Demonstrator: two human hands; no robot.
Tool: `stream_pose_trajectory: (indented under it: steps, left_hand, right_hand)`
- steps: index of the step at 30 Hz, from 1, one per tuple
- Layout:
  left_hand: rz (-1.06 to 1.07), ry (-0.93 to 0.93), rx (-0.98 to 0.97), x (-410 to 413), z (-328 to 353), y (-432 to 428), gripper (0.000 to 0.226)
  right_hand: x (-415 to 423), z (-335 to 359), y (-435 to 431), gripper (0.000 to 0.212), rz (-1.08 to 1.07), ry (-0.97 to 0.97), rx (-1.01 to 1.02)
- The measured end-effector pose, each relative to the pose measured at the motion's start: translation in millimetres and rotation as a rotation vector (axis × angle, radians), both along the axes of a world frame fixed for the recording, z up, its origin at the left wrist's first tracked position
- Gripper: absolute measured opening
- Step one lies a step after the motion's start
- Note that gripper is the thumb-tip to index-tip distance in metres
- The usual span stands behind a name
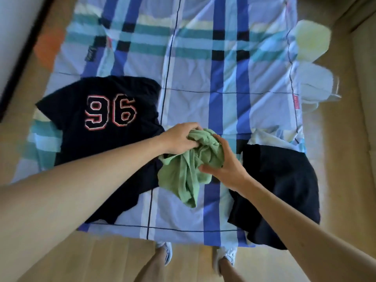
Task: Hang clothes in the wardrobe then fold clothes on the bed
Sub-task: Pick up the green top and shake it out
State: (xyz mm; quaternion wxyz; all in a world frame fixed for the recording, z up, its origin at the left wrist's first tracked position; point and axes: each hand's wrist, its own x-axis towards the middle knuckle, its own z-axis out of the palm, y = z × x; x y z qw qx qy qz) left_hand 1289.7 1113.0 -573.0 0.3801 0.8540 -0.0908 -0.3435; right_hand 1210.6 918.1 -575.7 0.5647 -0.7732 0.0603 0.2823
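Both grips curl into one crumpled green garment [187,176], which hangs below them over the bed [203,78]: our left grip [179,139] pinches its top, our right grip [227,165] its side, probably to shake it open for folding.

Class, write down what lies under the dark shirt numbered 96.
The checked bedsheet shows round the dark shirt, so it lies on that. Anything else beneath is covered; the left forearm and green garment hide part of it.
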Motion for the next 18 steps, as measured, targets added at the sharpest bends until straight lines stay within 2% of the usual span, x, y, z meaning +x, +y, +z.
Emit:
stream_pose_trajectory:
  steps: [5, 9, 13, 18]
  left_hand:
    - [0.081, -0.037, -0.067, 21, 178, 7, 0.018]
    - [0.06, -0.127, -0.075, 29, 325, 9, 0.034]
    - [0.027, -0.306, -0.068, 13, 479, 18, 0.057]
    - [0.029, -0.575, 0.032, -15, 608, 30, 0.063]
  right_hand:
    - [26, 179, -3, 0.069, -0.046, -0.16, 0.075]
    - [49, 298, -12, 0.045, -0.159, -0.325, 0.082]
    - [69, 427, -21, 0.029, -0.278, -0.515, 0.073]
    - [77, 562, -22, 0.019, -0.293, -0.738, 0.05]
